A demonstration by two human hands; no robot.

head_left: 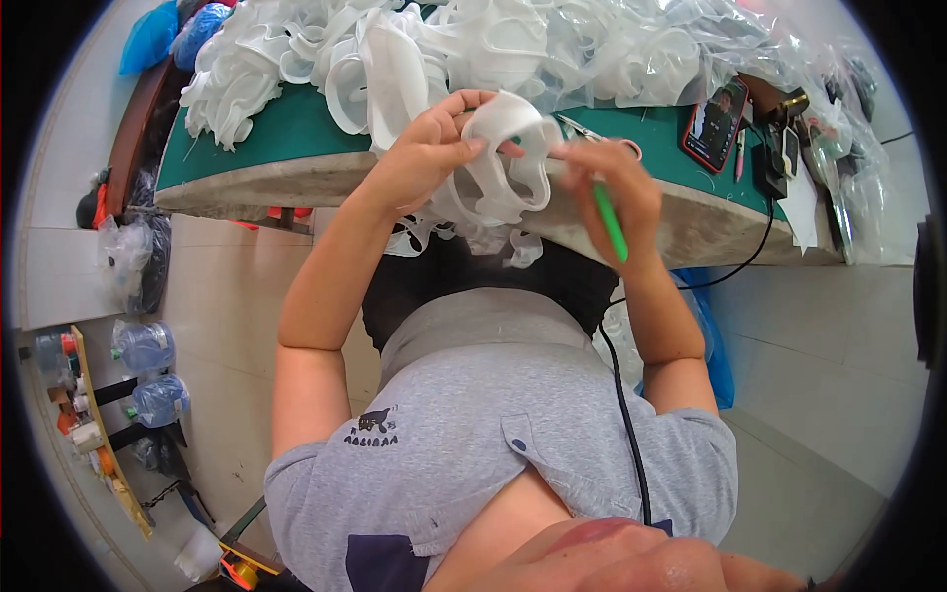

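My left hand (422, 156) is closed on a white, soft-looking moulded piece (493, 178) with rounded openings, holding it up at the table's near edge. My right hand (631, 192), a little blurred, is closed around a slim tool with a bright green handle (610, 225). The tool's tip points toward the right side of the piece, but blur hides its kind and whether it touches. Thin white scraps (523, 249) lie on my lap below the piece.
A large heap of similar white pieces (493, 49) covers the far side of the green-topped table (296, 128), partly under clear plastic. Scissors (582, 128) lie behind my right hand. To the right are a red-cased phone (715, 123), a pink pen (740, 156) and a black cable (755, 252).
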